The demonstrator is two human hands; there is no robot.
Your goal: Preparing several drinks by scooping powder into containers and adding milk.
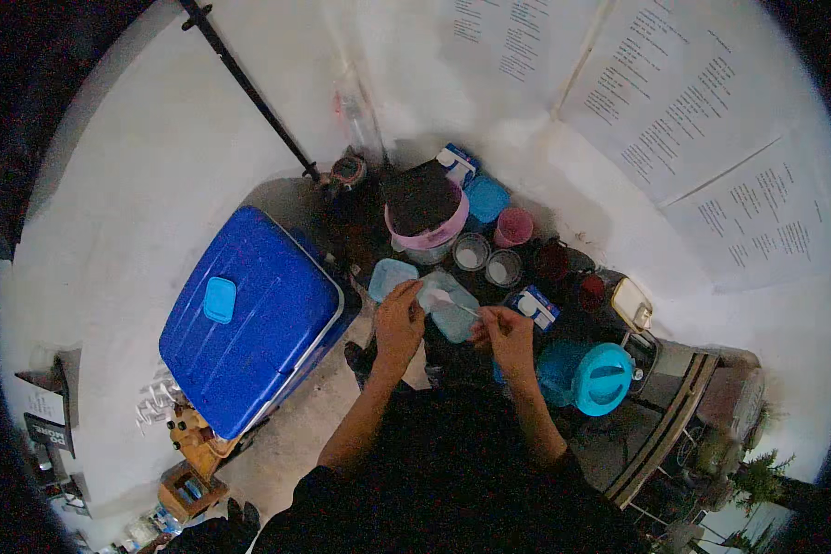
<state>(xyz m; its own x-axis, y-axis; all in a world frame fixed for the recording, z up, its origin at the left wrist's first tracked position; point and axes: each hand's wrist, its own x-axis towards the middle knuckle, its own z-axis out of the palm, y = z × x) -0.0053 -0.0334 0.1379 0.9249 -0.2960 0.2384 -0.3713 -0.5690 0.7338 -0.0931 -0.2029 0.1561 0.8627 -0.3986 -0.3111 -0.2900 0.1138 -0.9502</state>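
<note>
My right hand (504,334) is closed on the handle of a small spoon (465,309), whose pale end is over a translucent plastic container (450,320). At that container's left edge is my left hand (399,325), its fingers close together; whether it grips the rim or anything else cannot be told. Just behind the left hand lies a light blue plastic container or lid (390,275). Two clear cups (471,252) with something white inside stand beyond the translucent container, and a blue and white carton (537,308) lies beside my right hand.
A blue cooler or case (249,311) with a light blue lid (220,300) on top stands at left. Behind the cups are a pink-rimmed tub (429,239), a pink cup (514,227) and a blue container (486,199). A turquoise-lidded jug (603,379) stands at right.
</note>
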